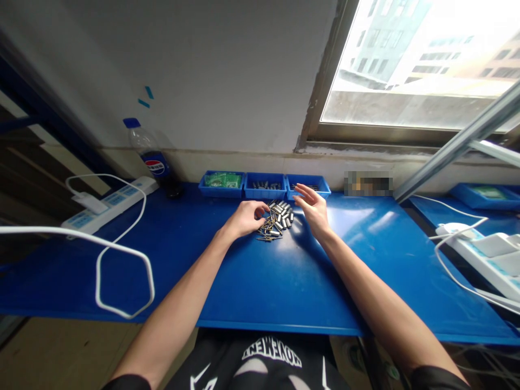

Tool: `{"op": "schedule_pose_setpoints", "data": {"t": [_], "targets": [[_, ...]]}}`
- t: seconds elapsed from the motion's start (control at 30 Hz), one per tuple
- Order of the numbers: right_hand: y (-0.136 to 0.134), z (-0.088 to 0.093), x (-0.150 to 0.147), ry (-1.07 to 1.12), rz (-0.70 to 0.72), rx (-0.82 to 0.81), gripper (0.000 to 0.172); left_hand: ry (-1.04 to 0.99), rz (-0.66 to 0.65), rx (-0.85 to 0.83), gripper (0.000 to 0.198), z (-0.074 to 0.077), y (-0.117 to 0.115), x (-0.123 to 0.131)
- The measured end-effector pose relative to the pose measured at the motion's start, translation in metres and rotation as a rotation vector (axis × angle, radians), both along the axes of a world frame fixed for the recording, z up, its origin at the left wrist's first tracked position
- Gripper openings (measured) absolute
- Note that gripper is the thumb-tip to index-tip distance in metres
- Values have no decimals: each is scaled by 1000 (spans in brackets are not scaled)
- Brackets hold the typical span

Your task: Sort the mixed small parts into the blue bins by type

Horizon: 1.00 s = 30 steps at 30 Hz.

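The pile of metal pieces [281, 215] lies at the centre of the frame, shiny stubby cylinders mixed with thin, brass-toned pins. My left hand [247, 218] curls against the pile's left edge, thumb and fingers bent towards each other; I cannot tell whether they pinch a pin. My right hand [312, 211] hangs just beside the right edge, fingers loosely spread, gripping nothing visible. Held on either side like this, my hands probably stop round pieces rolling over the smooth, glossy blue table [268, 287]. Just above the pile in the frame, three plastic bins [265, 193] stand in a row, presumably for easy reach; the left one holds crinkly green packets [222, 179]. A clear bottle [156, 162] stands at upper left.
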State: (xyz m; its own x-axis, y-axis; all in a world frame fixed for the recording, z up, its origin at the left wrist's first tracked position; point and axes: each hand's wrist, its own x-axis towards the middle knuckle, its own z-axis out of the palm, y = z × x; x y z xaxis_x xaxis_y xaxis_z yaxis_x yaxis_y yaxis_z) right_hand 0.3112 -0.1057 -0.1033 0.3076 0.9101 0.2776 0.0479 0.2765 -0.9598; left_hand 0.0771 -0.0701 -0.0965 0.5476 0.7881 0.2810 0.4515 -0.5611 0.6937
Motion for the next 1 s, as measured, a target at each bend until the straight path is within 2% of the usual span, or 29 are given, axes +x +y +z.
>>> {"op": "schedule_pose_setpoints", "data": {"t": [0.2,0.33,0.43,0.57,0.7,1.0], "targets": [[-1,1,-2,-34,-2,-33,48,24,9,98,31,-6,3,2],[-1,1,-3,-40,-3,-37,43,98,58,170,29,-6,3,-1],[-1,0,-4,-28,-1,-37,39,161,81,169,33,-6,2,-2],[-2,0,-6,-27,16,-47,37,147,88,144,37,-7,3,-1],[-3,-1,-6,-30,33,-46,36,31,116,133,36,-6,3,2],[-8,7,-12,-87,120,-38,32,-398,243,17,16,9,0,7]]}}
